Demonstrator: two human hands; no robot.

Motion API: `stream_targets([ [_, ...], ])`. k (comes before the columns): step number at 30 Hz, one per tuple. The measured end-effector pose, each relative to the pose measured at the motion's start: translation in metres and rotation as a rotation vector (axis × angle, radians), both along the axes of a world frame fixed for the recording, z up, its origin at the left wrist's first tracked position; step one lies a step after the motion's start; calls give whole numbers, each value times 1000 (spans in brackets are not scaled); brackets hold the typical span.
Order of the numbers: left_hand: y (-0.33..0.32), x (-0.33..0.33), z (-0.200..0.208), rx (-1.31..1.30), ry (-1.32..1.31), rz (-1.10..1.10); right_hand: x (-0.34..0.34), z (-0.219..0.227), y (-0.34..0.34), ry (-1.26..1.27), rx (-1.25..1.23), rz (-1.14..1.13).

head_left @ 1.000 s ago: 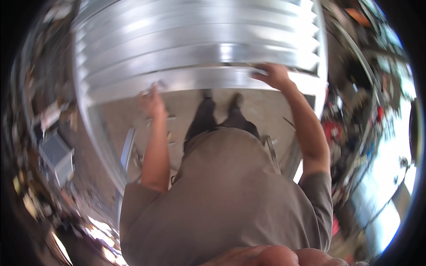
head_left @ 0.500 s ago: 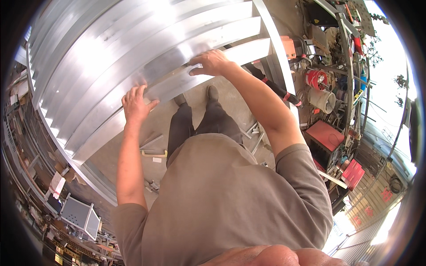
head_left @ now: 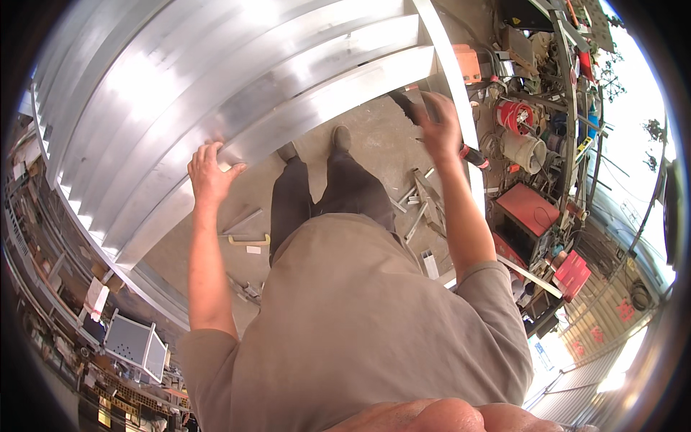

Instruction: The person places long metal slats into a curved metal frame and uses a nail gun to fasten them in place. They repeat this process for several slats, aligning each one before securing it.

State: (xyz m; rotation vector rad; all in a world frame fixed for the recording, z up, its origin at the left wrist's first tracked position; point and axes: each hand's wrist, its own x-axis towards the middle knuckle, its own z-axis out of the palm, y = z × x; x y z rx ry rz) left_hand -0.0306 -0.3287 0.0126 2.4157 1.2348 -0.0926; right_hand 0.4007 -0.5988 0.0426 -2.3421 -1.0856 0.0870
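A large aluminium frame with several shiny slats (head_left: 237,93) stands in front of me. My left hand (head_left: 209,173) rests on the edge of the lowest slat (head_left: 338,93), fingers curled over it. My right hand (head_left: 439,126) is closed around a dark tool (head_left: 404,106) near the frame's right upright (head_left: 450,65). The tool's dark end points at the lowest slat, and its red and black end (head_left: 475,155) sticks out behind my wrist. My legs and shoes (head_left: 340,137) stand on the concrete floor below the frame.
Metal offcuts (head_left: 421,198) and a yellow-handled piece (head_left: 248,240) lie on the floor by my feet. At the right are a red coil (head_left: 515,115), a white bucket (head_left: 524,150), red boxes (head_left: 533,209) and an orange box (head_left: 468,63). A grey box (head_left: 133,342) and cluttered shelves stand at the lower left.
My right hand left the lowest slat and moved right toward the upright, now gripping a dark tool. My left hand slid along the slat edge. The view shifted a little.
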Motion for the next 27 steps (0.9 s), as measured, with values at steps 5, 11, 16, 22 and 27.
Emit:
stream_targets([
  [5, 2, 7, 1, -33, 48, 39, 115, -20, -171, 326, 69, -790],
  [11, -1, 10, 0, -78, 99, 79, 173, -92, -288, 1421, 61, -1145],
  [16, -6, 9, -5, -74, 65, 126, 197, -134, -314, 1763, -126, -1226],
  [22, -5, 11, -5, -107, 48, 180, 209, -177, -323, 1467, -473, -919],
  [27, -4, 13, -4, -113, 40, 173, 202, -202, -333, 1694, -96, -798],
])
